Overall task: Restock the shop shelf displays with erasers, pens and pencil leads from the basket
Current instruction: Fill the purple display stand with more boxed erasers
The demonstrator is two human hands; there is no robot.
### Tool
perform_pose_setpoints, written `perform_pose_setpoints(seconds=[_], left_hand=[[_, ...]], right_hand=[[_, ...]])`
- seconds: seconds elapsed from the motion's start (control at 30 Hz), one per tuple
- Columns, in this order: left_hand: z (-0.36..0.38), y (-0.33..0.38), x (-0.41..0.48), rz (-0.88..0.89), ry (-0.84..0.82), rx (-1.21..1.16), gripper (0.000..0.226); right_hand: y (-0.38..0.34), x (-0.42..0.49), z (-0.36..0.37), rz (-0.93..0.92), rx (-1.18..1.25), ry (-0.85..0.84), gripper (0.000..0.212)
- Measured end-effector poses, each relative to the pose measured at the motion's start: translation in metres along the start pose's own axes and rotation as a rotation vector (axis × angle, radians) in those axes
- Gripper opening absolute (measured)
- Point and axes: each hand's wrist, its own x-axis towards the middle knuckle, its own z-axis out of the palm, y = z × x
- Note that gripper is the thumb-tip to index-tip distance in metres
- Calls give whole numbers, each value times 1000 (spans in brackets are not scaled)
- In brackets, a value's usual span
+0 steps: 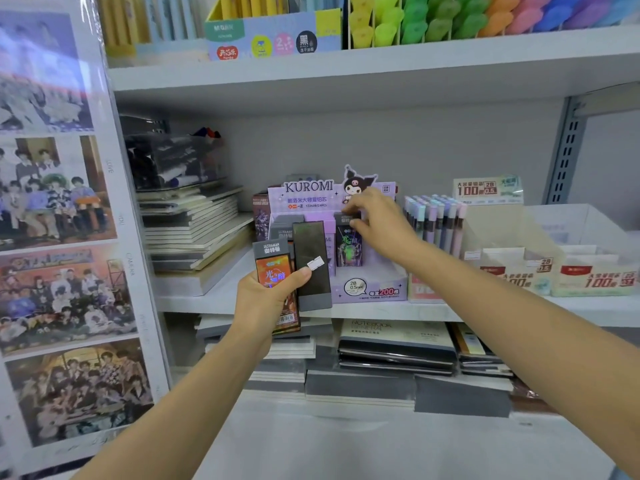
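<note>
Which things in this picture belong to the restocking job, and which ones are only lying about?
For the job:
- two lead packs, held in the left grip
- single lead pack, pinched by the right grip
- Kuromi display box

Lying about, untouched now:
- notebook stacks
- photo sheets
- pastel pens
- cream lead boxes

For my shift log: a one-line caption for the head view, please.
Right hand grips a lead box in the purple display; left hand holds two more boxes.
</note>
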Motion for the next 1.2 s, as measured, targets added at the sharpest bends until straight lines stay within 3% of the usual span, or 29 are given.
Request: perform_pose_setpoints(seconds=[0.13, 0.23, 0.3, 0.37, 0.47, 0.6, 0.73, 0.8, 1.0, 1.2], left_hand=[[3, -1, -7, -12, -9, -10, 32], [3, 0, -12, -2, -28, -9, 30], [6, 2, -17, -6, -51, -3, 33], [11, 4, -24, -11, -82, -2, 43], [19, 10, -32, -71, -122, -32, 51], [23, 19, -40, -133, -127, -60, 48], [23, 33, -45, -201, -111, -122, 24], [24, 37, -45, -265, -146, -133, 29], [36, 38, -50, -278, -218, -253, 32], [35, 33, -51, -139, -168, -188, 19]], right_hand=[[-7, -1, -9, 9, -50, -53, 33], [-17, -18, -20, 3, 345, 60, 33], [-26, -34, -23, 66, 630, -84, 42], [-31, -49, -20, 90, 713, -236, 50], [-31, -62, -22, 108, 807, -184, 45], [-25, -72, -35, 32, 741, -95, 26], [-13, -90, -47, -88, 731, -346, 46], [-6, -97, -45, -82, 703, -397, 42], [-8, -105, -42, 59, 795, -186, 13], [-12, -103, -43, 186, 865, -139, 19]])
